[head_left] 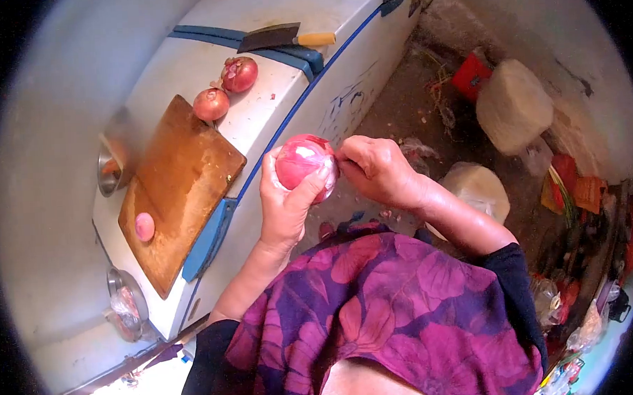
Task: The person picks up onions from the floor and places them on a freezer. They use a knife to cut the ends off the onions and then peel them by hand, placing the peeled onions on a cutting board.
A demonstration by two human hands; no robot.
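Note:
My left hand (287, 209) is closed around a red onion (303, 163), its thumb across the lower right side. The onion is held in the air beside the white chest's edge, with shiny pink layers showing. At the onion's right side, my right hand (380, 168) is closed in a pinch on a dark red strip of onion skin (322, 142); the fingertips are partly hidden. Two more red onions (239, 74) lie beyond the wooden cutting board (178, 189). A smaller peeled pink onion (145, 227) rests on the board's near left part.
A cleaver (273, 38) with a wooden handle lies at the far end of the white chest (257, 122). Metal bowls (108, 171) stand along its left side. On the floor at right are pale full sacks (514, 108), a red container (471, 76) and several bags.

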